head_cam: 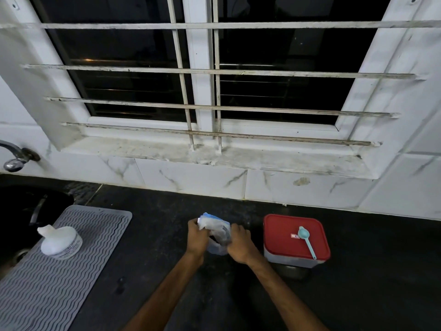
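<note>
Lower centre of frame: left hand [197, 237] and right hand [239, 244] both grip a crumpled clear-and-blue plastic pouch [216, 229] — fingers curled tightly round it — above the black stone counter [167, 271].

You have only one view, from your head, wide, facing forward and down. The counter [155, 247] fills the lower frame, near you; the window [201, 68] fills the upper part. Your left hand [197, 237] and right hand [239, 246] hold a bag [218, 229] at lower centre.
</note>
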The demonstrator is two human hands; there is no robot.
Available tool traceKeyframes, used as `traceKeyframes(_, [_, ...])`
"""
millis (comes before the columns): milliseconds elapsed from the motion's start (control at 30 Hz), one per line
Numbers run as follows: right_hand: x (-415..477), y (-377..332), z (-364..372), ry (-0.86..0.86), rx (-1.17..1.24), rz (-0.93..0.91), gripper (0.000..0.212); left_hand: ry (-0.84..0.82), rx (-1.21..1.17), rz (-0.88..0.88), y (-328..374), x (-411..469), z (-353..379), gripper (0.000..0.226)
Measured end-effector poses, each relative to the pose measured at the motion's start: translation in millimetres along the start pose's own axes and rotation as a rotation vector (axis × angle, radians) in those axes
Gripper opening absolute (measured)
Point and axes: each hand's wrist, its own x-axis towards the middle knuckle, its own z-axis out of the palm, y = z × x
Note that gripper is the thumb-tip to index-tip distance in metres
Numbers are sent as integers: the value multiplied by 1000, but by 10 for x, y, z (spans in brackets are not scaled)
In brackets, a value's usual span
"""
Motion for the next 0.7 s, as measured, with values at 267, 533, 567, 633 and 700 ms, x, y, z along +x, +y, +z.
traceKeyframes(267, [246, -94, -60, 191, 91, -48, 18, -153, 166, 110, -176, 108, -84, 46])
traceKeyframes(533, [514, -31, -29, 95, 134, 35, 12, -186, 511, -61, -422, 304, -265, 25])
traceKeyframes(567, [540, -2, -10, 77, 138, 46, 10, -184, 506, -62, -409, 309, -269, 24])
traceKeyframes(633, [598, 34, 35, 53, 150, 51, 22, -191, 512, -41, -404, 328, -279, 26])
traceKeyframes(700, [634, 40, 50, 34, 161, 38, 37, -202, 542, -4, -410, 353, -286, 33])
